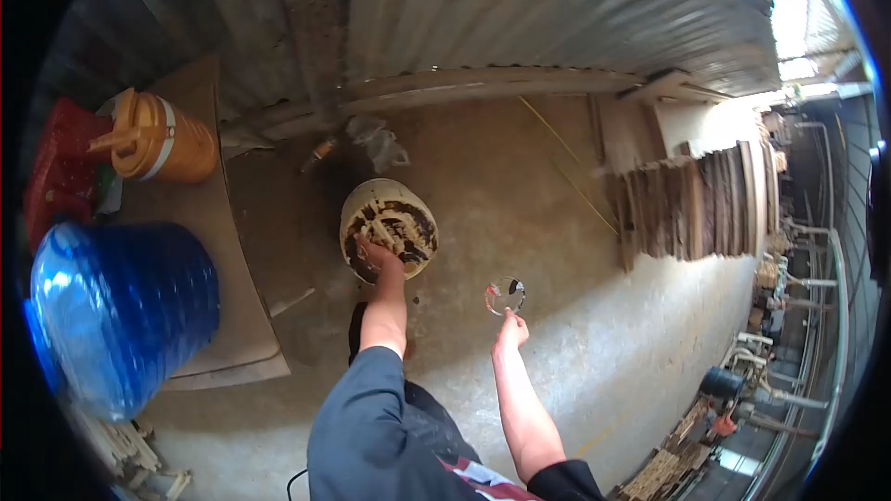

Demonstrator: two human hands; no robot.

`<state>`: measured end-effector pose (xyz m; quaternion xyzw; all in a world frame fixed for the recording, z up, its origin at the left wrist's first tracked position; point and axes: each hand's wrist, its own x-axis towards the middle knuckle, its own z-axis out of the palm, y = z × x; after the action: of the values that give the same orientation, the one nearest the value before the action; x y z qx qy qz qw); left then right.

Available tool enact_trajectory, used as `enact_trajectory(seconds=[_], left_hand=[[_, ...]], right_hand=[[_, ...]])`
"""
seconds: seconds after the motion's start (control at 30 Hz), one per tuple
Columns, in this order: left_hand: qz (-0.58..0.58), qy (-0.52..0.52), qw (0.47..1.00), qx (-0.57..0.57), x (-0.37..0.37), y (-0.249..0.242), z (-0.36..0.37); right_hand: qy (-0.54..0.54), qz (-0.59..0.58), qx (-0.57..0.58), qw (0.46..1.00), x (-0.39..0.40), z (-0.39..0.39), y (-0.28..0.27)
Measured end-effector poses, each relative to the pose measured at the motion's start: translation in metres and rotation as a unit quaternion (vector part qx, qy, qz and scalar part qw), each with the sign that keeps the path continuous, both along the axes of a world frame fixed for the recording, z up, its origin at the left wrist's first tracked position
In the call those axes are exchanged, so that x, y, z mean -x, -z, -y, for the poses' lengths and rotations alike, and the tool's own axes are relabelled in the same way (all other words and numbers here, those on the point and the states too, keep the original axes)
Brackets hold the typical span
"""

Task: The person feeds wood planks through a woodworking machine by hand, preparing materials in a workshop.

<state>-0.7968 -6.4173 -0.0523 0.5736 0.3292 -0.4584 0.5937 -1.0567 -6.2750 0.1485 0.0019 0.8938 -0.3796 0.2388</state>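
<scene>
Shot through a strong fisheye lens, framed by a black circular vignette that eats all four corners. Lit by daylight from the upper right, where an opening in the ribbed grey corrugated metal roof (557,9) blows out to pure white. Bright and slightly washed across the pale concrete floor (594,334), dimmer and browner toward the upper left. Glossy glare on the big blue plastic barrel (121,306), with blue fringing along its outer edge. Soft, short shadows only. Heavily bent straight lines near the rim; smeared, low detail at far right. Reasonably sharp at centre, though the small clear round disc (505,296) reads faint and ghostly.
</scene>
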Motion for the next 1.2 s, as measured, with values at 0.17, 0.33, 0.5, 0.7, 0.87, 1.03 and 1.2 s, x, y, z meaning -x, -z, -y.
enact_trajectory(seconds=[0.17,0.33,0.5,0.7,0.87,1.03,1.2], left_hand=[[-0.02,-0.038,0.999,0.013,0.0,0.039,0.04],[-0.045,-0.082,0.995,-0.033,-0.008,0.037,0.065],[0.012,0.022,0.998,0.05,-0.107,0.068,0.059],[0.014,0.255,0.966,0.031,-0.097,0.008,0.022],[-0.031,0.441,0.895,-0.061,-0.04,-0.018,-0.034],[-0.089,0.575,0.813,0.034,0.041,-0.048,-0.047],[-0.004,0.776,0.619,0.126,0.152,-0.142,-0.071]], right_hand=[[-0.034,0.014,0.052,0.998,-0.042,0.094,0.024],[-0.011,0.251,0.057,0.966,-0.032,0.181,0.028],[-0.066,0.387,-0.007,0.92,-0.061,0.212,0.038],[-0.084,0.38,0.04,0.92,-0.035,0.102,-0.007],[0.083,0.322,0.031,0.943,0.004,-0.089,-0.044],[0.273,0.205,0.063,0.938,0.041,-0.29,-0.039],[0.509,-0.021,0.088,0.856,0.017,-0.466,0.011]])
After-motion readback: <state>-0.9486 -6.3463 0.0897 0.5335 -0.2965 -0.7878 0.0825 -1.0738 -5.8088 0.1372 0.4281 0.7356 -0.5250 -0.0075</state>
